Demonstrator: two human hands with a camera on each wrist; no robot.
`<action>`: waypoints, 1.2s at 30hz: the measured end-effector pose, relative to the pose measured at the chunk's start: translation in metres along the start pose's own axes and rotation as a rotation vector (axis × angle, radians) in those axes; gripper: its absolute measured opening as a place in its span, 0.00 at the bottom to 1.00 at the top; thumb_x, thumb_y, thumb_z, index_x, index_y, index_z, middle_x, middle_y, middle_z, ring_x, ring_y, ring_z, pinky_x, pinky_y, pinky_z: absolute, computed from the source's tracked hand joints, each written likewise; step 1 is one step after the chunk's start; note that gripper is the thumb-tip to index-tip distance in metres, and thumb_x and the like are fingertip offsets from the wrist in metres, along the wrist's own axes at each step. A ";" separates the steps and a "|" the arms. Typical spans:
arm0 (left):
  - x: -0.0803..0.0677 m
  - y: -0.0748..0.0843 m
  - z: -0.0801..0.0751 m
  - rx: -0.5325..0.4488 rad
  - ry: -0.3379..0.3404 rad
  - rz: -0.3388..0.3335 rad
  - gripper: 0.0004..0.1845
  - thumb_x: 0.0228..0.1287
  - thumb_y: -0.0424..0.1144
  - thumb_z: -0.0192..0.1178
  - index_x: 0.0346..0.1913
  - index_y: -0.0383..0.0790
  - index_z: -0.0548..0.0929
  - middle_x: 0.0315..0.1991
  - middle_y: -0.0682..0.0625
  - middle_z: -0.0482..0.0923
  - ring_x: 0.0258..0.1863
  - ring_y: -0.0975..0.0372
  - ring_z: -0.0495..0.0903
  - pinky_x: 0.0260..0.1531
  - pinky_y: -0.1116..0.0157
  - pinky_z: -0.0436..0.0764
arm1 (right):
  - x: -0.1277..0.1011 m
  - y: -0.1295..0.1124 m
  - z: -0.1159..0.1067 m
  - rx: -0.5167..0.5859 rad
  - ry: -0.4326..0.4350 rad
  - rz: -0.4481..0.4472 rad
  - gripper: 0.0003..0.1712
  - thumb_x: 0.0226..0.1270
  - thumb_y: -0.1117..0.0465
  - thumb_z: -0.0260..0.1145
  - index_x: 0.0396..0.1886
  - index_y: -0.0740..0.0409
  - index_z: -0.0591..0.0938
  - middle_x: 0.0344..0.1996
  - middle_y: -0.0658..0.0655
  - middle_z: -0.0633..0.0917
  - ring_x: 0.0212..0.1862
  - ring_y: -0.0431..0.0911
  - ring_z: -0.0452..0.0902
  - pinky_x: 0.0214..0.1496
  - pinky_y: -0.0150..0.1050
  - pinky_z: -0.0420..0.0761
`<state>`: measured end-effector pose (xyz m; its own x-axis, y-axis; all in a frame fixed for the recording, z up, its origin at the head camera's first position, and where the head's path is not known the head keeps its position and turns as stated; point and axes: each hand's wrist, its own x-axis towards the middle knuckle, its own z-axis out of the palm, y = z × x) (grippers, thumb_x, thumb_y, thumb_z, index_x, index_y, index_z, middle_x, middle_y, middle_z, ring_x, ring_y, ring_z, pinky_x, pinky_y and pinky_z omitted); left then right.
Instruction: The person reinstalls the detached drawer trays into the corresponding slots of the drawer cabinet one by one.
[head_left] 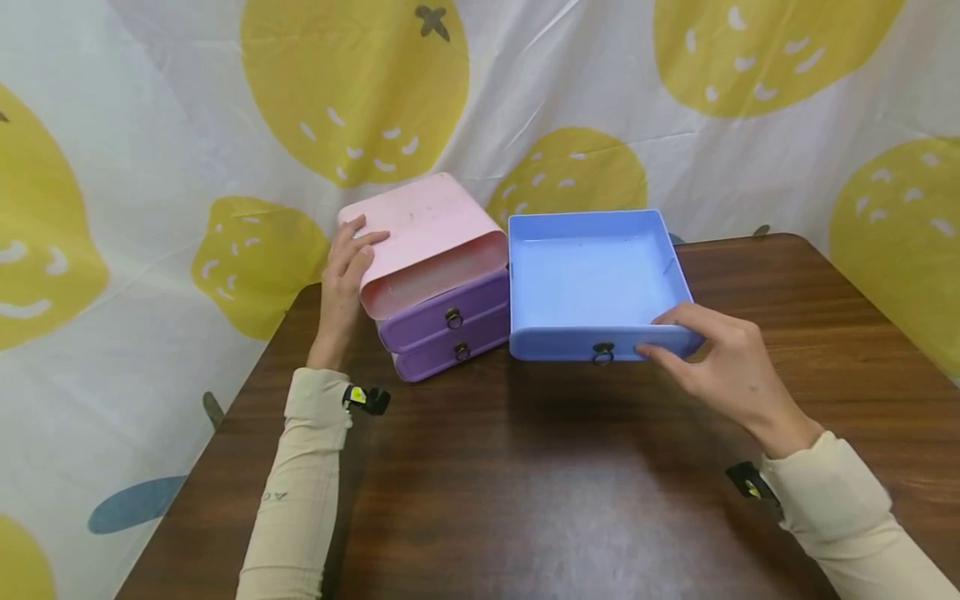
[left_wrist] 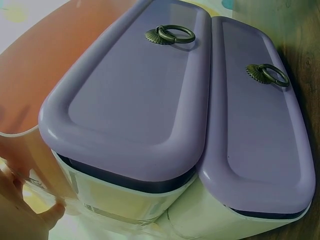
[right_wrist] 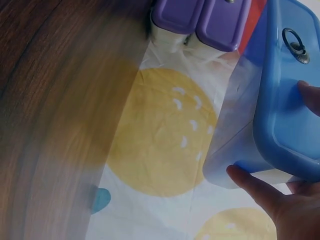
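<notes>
A person's right hand (head_left: 723, 367) grips the front edge of a blue drawer (head_left: 592, 279), fingers curled round its rim, beside its ring pull (head_left: 602, 353). The drawer sits on the dark wood worktop (head_left: 540, 483), just beside a pink cabinet (head_left: 427, 237) holding two purple drawers (head_left: 442, 329). The left hand (head_left: 347, 275) rests on the cabinet's side, fingers fairly straight.

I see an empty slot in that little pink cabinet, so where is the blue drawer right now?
In the head view the blue drawer sits out on the brown table, just right of the pink cabinet, with the right hand gripping its front edge.
</notes>
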<state>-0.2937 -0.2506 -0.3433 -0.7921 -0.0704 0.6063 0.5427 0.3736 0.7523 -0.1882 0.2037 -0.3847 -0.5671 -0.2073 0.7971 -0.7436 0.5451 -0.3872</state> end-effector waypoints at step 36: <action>0.002 0.000 0.000 -0.026 0.002 0.010 0.21 0.75 0.41 0.53 0.61 0.32 0.84 0.79 0.47 0.65 0.85 0.56 0.50 0.84 0.54 0.44 | -0.019 -0.016 -0.004 0.087 0.010 -0.084 0.23 0.34 0.75 0.83 0.33 0.55 0.87 0.30 0.48 0.87 0.37 0.27 0.78 0.48 0.17 0.74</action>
<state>-0.2952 -0.2508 -0.3418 -0.7859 -0.0683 0.6145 0.5579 0.3503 0.7524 -0.1638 0.2025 -0.3916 -0.4986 -0.2411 0.8326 -0.8162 0.4539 -0.3574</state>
